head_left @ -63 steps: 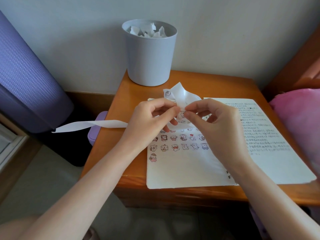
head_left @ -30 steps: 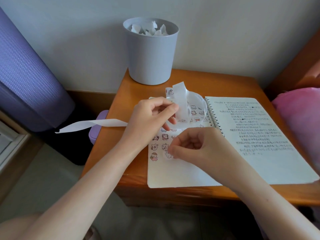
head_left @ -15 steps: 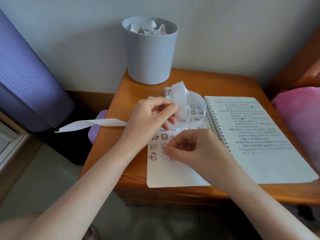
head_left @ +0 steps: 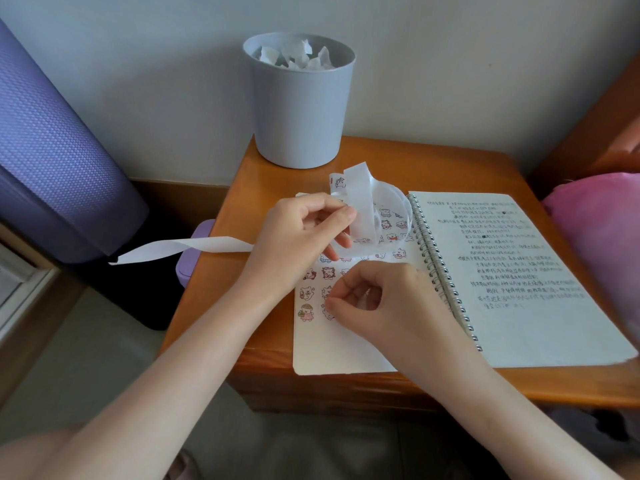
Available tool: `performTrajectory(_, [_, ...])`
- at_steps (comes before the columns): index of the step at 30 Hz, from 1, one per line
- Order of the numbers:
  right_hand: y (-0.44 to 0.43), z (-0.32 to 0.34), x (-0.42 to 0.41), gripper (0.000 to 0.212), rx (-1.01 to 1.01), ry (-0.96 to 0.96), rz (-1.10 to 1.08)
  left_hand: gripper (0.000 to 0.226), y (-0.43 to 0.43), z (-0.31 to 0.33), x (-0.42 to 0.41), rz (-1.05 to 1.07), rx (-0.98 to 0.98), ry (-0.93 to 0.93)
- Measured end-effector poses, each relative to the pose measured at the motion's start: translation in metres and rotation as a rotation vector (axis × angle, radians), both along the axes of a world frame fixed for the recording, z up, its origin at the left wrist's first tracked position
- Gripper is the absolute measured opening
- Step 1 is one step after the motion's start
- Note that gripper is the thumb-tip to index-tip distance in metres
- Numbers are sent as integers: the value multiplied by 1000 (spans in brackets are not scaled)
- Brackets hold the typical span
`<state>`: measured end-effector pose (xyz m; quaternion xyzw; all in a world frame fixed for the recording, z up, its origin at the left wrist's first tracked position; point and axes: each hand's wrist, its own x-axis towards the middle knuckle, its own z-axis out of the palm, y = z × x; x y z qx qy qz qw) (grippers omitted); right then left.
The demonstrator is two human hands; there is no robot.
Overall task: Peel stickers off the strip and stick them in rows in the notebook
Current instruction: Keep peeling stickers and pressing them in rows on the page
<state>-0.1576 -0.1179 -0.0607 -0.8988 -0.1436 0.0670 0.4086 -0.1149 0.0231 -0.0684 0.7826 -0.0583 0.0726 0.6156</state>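
An open spiral notebook point(head_left: 332, 355) lies on the wooden table; its left page carries rows of small cartoon stickers point(head_left: 307, 312), its right page is handwritten. My left hand point(head_left: 298, 233) pinches the white sticker strip point(head_left: 360, 206), which curls upward above the page, while its peeled tail point(head_left: 180, 247) trails off the table's left side. My right hand point(head_left: 377, 306), fingers curled, presses a sticker point(head_left: 328, 312) with thumb and forefinger onto the lowest row, just right of the bottom-left sticker. That sticker is mostly hidden under my fingertips.
A grey bin point(head_left: 298, 98) with crumpled white paper stands at the table's point(head_left: 433, 168) back left. A purple box point(head_left: 194, 251) sits beside the table's left edge. A purple rolled mat point(head_left: 59, 161) leans at far left; pink fabric point(head_left: 602, 244) lies at right.
My right hand left the strip with a peeled sticker and came down to the lowest row of the left page. My left hand kept holding the strip in place.
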Motion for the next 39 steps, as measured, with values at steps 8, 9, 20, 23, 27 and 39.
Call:
performTrajectory(8, [-2, 1, 2, 15, -45, -7, 23, 14, -1, 1, -1, 8, 17, 1])
performTrajectory(9, [-2, 2, 3, 18, -41, 6, 27, 15, -1, 2, -2, 8, 21, -2])
performTrajectory(20, [-3, -1, 7, 14, -21, -9, 10, 14, -1, 3, -2, 12, 29, -2])
performTrajectory(23, [-2, -2, 5, 12, -76, -63, 16, 14, -1, 3, -2, 9, 30, -3])
performTrajectory(27, [-5, 0, 6, 8, -7, -79, 22, 15, -1, 3, -2, 9, 20, -7])
performTrajectory(39, [-23, 8, 35, 9, 167, -264, -200, 17, -1, 6, -4, -8, -27, -23])
